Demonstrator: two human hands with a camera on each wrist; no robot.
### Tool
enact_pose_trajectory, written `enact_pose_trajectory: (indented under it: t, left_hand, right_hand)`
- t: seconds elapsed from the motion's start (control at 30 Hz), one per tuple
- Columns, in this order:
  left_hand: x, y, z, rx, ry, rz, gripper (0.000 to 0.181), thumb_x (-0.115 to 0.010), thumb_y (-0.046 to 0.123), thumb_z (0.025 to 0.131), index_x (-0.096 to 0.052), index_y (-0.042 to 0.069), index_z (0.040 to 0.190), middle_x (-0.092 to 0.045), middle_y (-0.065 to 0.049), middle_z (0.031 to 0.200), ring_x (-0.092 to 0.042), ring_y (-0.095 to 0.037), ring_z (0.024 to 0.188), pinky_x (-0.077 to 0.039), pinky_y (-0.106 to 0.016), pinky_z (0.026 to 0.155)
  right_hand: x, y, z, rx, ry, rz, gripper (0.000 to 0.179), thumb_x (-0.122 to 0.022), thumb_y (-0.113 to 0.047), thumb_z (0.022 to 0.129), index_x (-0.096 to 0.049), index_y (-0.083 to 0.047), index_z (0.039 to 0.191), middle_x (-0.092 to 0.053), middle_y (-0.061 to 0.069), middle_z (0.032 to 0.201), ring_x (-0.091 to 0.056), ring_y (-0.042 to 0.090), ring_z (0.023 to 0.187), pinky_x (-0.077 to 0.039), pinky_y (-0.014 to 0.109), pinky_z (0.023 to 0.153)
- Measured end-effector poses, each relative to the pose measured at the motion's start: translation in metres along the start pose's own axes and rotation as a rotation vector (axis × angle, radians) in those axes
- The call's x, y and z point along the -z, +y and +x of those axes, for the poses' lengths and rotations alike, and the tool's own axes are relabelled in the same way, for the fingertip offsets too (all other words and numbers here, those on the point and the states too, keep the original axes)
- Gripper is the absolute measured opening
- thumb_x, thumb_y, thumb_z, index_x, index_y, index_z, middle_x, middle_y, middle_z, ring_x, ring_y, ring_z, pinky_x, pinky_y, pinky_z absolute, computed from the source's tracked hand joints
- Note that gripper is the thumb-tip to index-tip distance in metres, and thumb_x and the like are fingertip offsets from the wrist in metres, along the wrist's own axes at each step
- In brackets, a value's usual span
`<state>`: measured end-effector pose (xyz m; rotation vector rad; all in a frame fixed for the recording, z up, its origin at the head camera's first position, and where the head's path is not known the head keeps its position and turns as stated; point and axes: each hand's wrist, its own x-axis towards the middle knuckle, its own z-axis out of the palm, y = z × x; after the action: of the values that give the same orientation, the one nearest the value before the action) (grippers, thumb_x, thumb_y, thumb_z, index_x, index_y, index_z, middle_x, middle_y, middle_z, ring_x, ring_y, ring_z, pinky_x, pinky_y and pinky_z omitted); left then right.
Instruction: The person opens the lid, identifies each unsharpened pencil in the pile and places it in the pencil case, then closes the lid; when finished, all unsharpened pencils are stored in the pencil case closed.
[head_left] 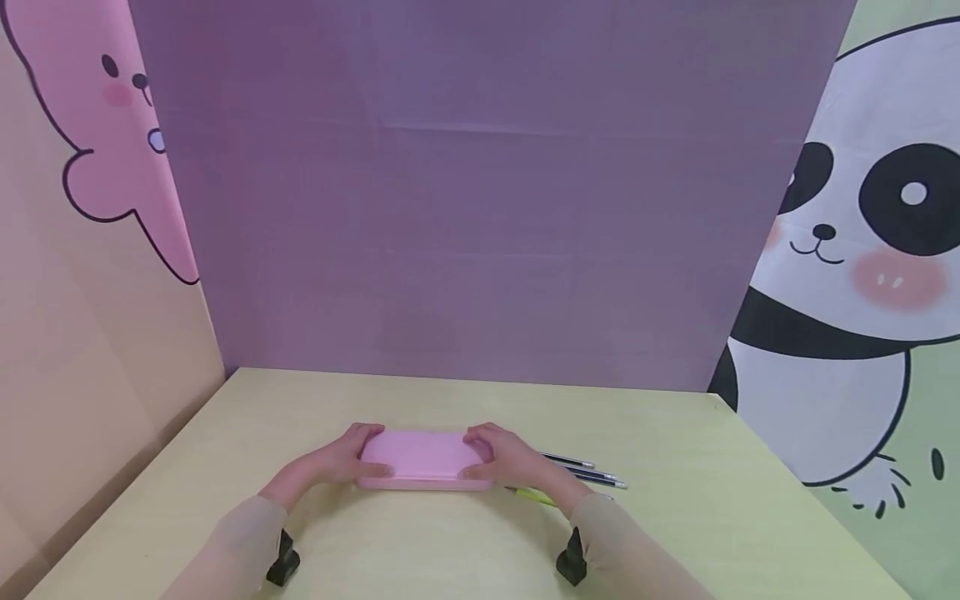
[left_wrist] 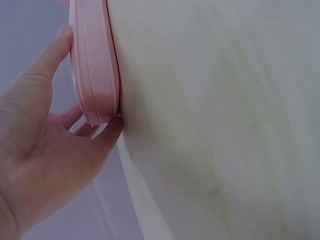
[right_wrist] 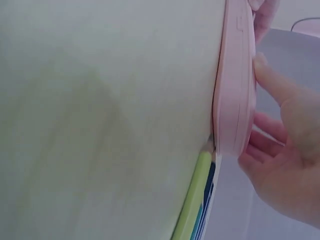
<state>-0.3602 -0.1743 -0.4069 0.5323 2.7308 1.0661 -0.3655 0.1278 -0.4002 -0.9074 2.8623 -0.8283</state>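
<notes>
A closed pink pencil case point(head_left: 423, 457) lies flat on the table, its long front side towards me. My left hand point(head_left: 347, 456) holds its left end, with the thumb on the lid near the front edge and the fingers round the end, as the left wrist view shows. At the other end my right hand point(head_left: 516, 458) grips the case in the same way, thumb on the lid's edge. In the right wrist view a small latch point(right_wrist: 239, 23) shows on the case's side. A yellow-green pen point(right_wrist: 194, 195) lies beside the case's right end.
Several dark pens point(head_left: 592, 475) lie to the right of the case, partly behind my right wrist. The pale wooden table point(head_left: 375, 550) reaches back to a purple panel point(head_left: 480, 208). Walls with cartoon animals stand on both sides.
</notes>
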Motion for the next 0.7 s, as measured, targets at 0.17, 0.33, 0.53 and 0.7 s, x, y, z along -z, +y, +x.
enact_pose_trajectory:
  t: [0.17, 0.33, 0.53, 0.7]
  left_hand:
    - [0.004, -0.001, 0.000, -0.011, -0.020, -0.023, 0.085, -0.074, 0.034, 0.080, -0.030, -0.002, 0.142, -0.034, -0.021, 0.143, -0.034, -0.037, 0.133, -0.028, -0.053, 0.111]
    - [0.005, -0.003, -0.002, -0.003, -0.037, -0.060, 0.084, -0.075, 0.031, 0.079, -0.030, 0.000, 0.144, -0.034, -0.021, 0.145, -0.034, -0.036, 0.133, -0.028, -0.053, 0.111]
    - [0.004, -0.004, 0.000, -0.023, -0.042, -0.059, 0.084, -0.074, 0.033, 0.080, -0.031, 0.003, 0.145, -0.034, -0.020, 0.146, -0.036, -0.035, 0.131, -0.030, -0.053, 0.110]
    - [0.005, -0.004, 0.001, -0.017, -0.039, -0.044, 0.083, -0.074, 0.033, 0.080, -0.031, 0.004, 0.145, -0.034, -0.019, 0.146, -0.036, -0.034, 0.131, -0.030, -0.052, 0.110]
  right_hand:
    - [0.006, 0.004, 0.000, -0.018, -0.058, -0.009, 0.059, -0.074, -0.031, 0.081, -0.053, -0.008, 0.131, -0.044, 0.011, 0.143, -0.036, 0.033, 0.135, -0.031, 0.052, 0.111]
    - [0.008, 0.008, 0.000, -0.034, -0.087, 0.007, 0.061, -0.073, -0.035, 0.081, -0.053, -0.010, 0.133, -0.043, 0.007, 0.145, -0.033, 0.032, 0.137, -0.029, 0.053, 0.111]
    - [0.010, 0.011, -0.001, -0.041, -0.088, 0.064, 0.061, -0.074, -0.032, 0.080, -0.053, -0.009, 0.132, -0.043, 0.009, 0.145, -0.033, 0.032, 0.137, -0.028, 0.054, 0.112]
    - [0.012, 0.010, -0.002, -0.021, -0.096, 0.076, 0.061, -0.074, -0.030, 0.081, -0.052, -0.007, 0.133, -0.041, 0.010, 0.146, -0.032, 0.033, 0.137, -0.027, 0.054, 0.112]
